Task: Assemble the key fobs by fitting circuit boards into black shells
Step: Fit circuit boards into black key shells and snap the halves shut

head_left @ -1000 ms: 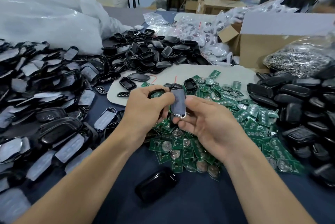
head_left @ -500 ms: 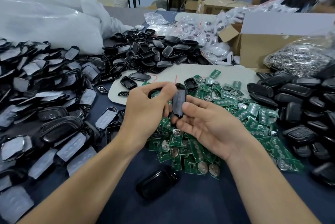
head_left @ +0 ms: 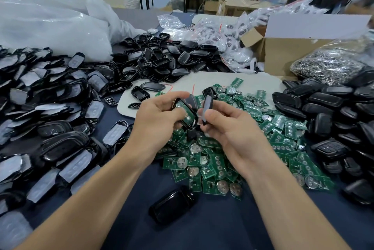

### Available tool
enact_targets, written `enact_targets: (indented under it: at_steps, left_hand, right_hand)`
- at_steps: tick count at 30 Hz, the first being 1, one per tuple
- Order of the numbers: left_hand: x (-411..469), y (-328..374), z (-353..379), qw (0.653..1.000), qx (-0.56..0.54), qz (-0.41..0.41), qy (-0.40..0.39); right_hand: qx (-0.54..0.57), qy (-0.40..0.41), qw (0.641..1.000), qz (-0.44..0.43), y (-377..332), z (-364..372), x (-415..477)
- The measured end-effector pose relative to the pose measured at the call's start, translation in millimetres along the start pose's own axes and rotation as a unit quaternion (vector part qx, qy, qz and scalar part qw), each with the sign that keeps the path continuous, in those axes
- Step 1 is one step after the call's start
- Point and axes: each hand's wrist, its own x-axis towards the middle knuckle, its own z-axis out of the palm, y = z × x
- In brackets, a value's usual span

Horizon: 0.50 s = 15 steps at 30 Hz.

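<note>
Gripping the shell (head_left: 195, 115), board (head_left: 185, 112) seated inside, in the left hand (head_left: 159, 116) and pinching the cover (head_left: 207, 106) edge-on in the right hand (head_left: 232, 128), just above the board pile (head_left: 212, 160) on the counter (head_left: 212, 229); line edges up squarely, then press evenly.

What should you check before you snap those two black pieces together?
1. Left hand grips the open black plastic shell half: ok.
2. Green circuit board lies inside that shell: ok.
3. Board pressed fully flat in its seat: cannot tell.
4. Right hand pinches the black plastic cover half: ok.
5. Cover lined up over the shell: not ok, it stands edge-on beside it.
</note>
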Motion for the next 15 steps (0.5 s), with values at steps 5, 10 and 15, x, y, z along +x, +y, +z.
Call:
enact_targets:
  at_steps: [5,10,15]
  left_hand:
    - [3.1,-3.1,-1.6,1.000,0.014,0.014,0.012]
    - [2.4,-5.3,1.6,1.000,0.009,0.006,-0.008]
    - [1.0,-3.5,1.3,0.993,-0.037,-0.022,-0.105]
  right_hand:
    - [-0.173,0.035,0.980,-0.095,5.9,3.1,-4.2]
    - [-0.313,0.068,0.936,-0.147,11.0,9.3,-3.9]
    - [-0.380,0.078,0.901,-0.194,11.2,10.5,-7.2]
